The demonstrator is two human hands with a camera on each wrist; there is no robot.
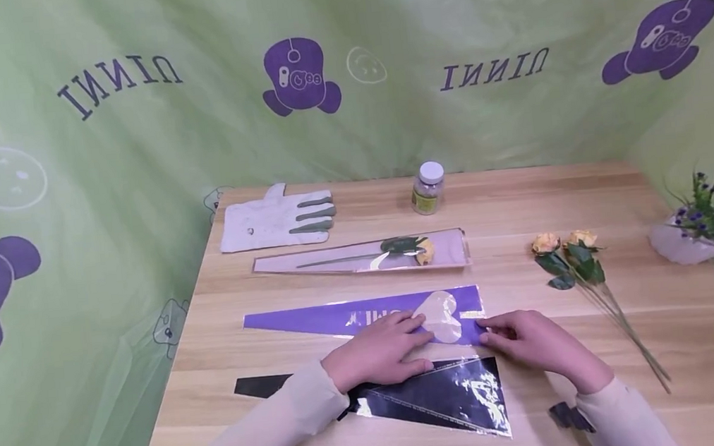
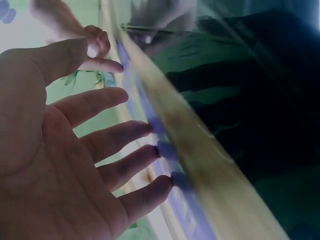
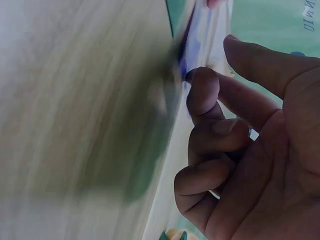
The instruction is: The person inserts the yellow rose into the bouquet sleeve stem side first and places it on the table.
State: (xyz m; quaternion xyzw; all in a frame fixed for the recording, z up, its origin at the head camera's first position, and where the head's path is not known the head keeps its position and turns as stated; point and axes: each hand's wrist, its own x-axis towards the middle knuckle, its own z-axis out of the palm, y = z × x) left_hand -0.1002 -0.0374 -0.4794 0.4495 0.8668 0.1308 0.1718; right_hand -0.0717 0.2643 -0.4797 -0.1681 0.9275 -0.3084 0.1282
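Note:
A purple flower sleeve [image 1: 314, 319] with a clear heart-shaped window [image 1: 440, 318] lies flat on the table. My left hand [image 1: 375, 352] rests over it, fingers spread and fingertips on the film near the window. Its thumb reaches over a black flower sleeve [image 1: 436, 393] lying nearer me. At the purple sleeve's wide right end, my right hand [image 1: 533, 342] touches the edge with a fingertip. In the right wrist view its thumb [image 3: 250, 57] stands apart from the index finger, while the other fingers [image 3: 205, 182] are loosely curled.
Behind lies a clear-fronted sleeve [image 1: 341, 261] with a yellow rose inside. A work glove [image 1: 255, 225] and a white-capped jar [image 1: 429, 192] are at the back. Two loose roses [image 1: 583, 260] and a potted plant [image 1: 690, 243] stand right. Dark scraps [image 1: 568, 417] lie by my right sleeve.

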